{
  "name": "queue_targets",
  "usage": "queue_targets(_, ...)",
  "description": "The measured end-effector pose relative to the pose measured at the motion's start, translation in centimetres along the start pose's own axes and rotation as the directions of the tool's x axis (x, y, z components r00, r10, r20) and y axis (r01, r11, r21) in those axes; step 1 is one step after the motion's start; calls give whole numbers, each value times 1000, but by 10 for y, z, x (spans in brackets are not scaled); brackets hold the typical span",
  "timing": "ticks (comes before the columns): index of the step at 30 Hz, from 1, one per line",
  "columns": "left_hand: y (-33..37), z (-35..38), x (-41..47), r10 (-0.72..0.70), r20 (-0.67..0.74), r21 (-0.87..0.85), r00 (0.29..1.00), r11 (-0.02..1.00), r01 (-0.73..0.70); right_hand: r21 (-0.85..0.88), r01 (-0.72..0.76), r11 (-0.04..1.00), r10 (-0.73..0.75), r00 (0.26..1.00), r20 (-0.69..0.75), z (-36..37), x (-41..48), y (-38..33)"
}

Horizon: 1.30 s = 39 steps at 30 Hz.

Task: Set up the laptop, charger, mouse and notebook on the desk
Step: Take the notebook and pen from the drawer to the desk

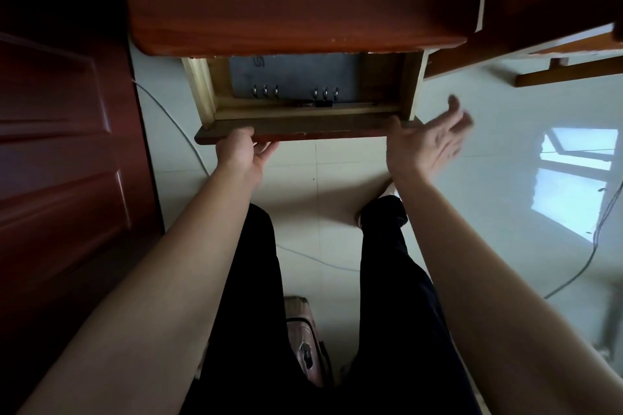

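A reddish-brown desk (303, 0) fills the top of the head view. Its wooden drawer (320, 130) is pulled out beneath the front edge. Inside the drawer lies a flat grey ring-bound notebook (296, 74), partly hidden under the desk top, with metal rings along its near edge. A small black clip (323, 104) sits by the drawer's front wall. My left hand (241, 153) grips the left part of the drawer front, fingers curled underneath. My right hand (428, 141) hovers open and blurred at the drawer's right end, palm up. No laptop, charger or mouse is visible.
A dark red door (60, 145) stands at the left. A pink suitcase (305, 344) lies on the tiled floor between my legs. Thin cables (573, 273) trail across the floor at the right and left. Wooden furniture rails (556, 67) show at the upper right.
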<state>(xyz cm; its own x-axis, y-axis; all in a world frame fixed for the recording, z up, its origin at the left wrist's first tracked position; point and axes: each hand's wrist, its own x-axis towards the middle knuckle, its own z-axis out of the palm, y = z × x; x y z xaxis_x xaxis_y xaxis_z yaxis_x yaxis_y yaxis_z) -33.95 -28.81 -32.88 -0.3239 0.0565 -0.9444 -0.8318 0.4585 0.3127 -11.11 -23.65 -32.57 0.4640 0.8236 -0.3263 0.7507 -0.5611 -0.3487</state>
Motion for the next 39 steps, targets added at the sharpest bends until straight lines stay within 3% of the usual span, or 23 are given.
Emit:
queue_targets(1, 1, 0, 0, 5, -7, 18, 1000, 1000, -5, -117, 213, 970, -219, 975, -44, -2, 0, -5)
queue_targets(3, 2, -1, -2, -5, -14, 30, 1000, 1000, 5, -180, 449, 875, -432, 893, 128, 1, 8, -17)
queue_targets(5, 3, -6, -4, -29, -8, 55, 1000, 998, 29, -202, 532, 822, -439, 819, 370, 11, 21, -31)
queue_targets(8, 7, -14, -7, -45, -13, 201, 999, 978, 47, -282, 600, 748, -359, 725, 588, 23, 37, -46)
queue_targets(12, 19, -21, -4, 37, -120, 318, 992, 948, 2, -328, 586, 741, -252, 696, 672, 33, 47, -49)
queue_targets(14, 23, -24, -2, 205, -241, 436, 949, 896, -83, -351, 628, 694, -281, 686, 671, 31, 51, -47)
queue_targets(15, 25, -26, -3, 390, -254, 600, 885, 781, -172, -332, 639, 694, -306, 679, 667, 29, 53, -46)
queue_targets(16, 25, -27, -7, 598, -163, 770, 785, 574, -278, -298, 644, 705, -327, 668, 668, 26, 54, -45)
queue_targets(17, 24, -28, -11, 756, 27, 869, 654, 306, -390, -255, 648, 717, -351, 652, 672, 23, 55, -43)
queue_targets(18, 23, -27, -15, 808, 247, 873, 536, 55, -485, -215, 655, 724, -375, 635, 675, 18, 54, -40)
queue_targets(19, 22, -25, -17, 781, 421, 822, 461, -113, -558, -181, 666, 723, -405, 622, 670, 13, 52, -37)
queue_targets(20, 21, -21, -15, 721, 526, 769, 451, -177, -614, -149, 679, 719, -441, 611, 658, 8, 49, -35)
queue_targets(22, 19, -6, -8, 621, 552, 766, 556, -113, -633, -75, 691, 719, -511, 599, 616, -6, 48, -28)
queue_targets(24, 24, 7, 3, 554, 420, 849, 719, 40, -526, 35, 690, 723, -594, 594, 543, -22, 44, -21)
queue_targets(26, 31, 20, 16, 450, 346, 869, 823, 178, -462, 132, 697, 705, -685, 620, 383, -42, 49, -20)
queue_targets(28, 37, 26, 29, 372, 380, 834, 847, 257, -487, 183, 682, 708, -706, 675, 215, -54, 54, -27)
queue_targets(30, 38, 30, 36, 366, 379, 792, 850, 348, -502, 199, 663, 722, -690, 711, 137, -60, 63, -38)
queue_targets(36, 38, 28, 48, 424, 319, 731, 848, 459, -504, 224, 658, 719, -695, 688, 209, -71, 66, -53)
queue_targets(39, 43, 27, 54, 416, 292, 743, 861, 468, -478, 352, 537, 767, -632, 729, 264, -78, 60, -64)
